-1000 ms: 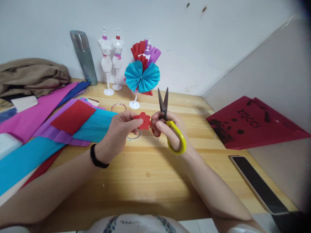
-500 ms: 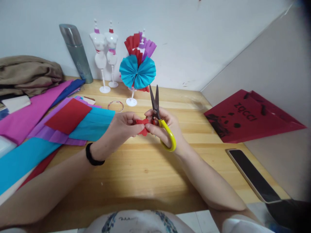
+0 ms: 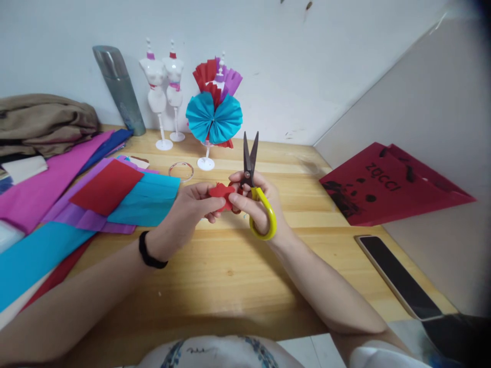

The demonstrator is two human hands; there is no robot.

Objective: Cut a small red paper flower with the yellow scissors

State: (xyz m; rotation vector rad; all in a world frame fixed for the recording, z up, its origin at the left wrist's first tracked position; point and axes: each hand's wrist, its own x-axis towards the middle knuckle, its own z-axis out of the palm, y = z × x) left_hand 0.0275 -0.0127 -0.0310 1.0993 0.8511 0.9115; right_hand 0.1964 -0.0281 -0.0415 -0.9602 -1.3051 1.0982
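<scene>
Between my two hands, above the middle of the table, is a small red paper piece (image 3: 221, 191) with a scalloped, flower-like edge. My left hand (image 3: 192, 207) pinches it from the left with thumb and fingers. From the other side, the thumb and fingertips of my right hand (image 3: 264, 197) grip it too. Scissors (image 3: 249, 174) with yellow handles hang on my right hand, blades parted and pointing up. Just beyond stands a white mini mannequin (image 3: 207, 162) dressed in pleated red, purple and blue paper (image 3: 228, 117).
Two bare mini mannequins (image 3: 156, 99) and a grey-green flask (image 3: 123, 97) stand by the wall. Coloured paper sheets (image 3: 146, 197) and brown cloth (image 3: 46, 122) lie left. A tape roll (image 3: 181, 171) sits behind my left hand. To the right are a red bag (image 3: 368, 189) and a phone (image 3: 399, 276).
The red paper piece has turned so that more of its face shows. The scissors have tilted slightly to the right, their blades a little wider apart. The view has shifted slightly.
</scene>
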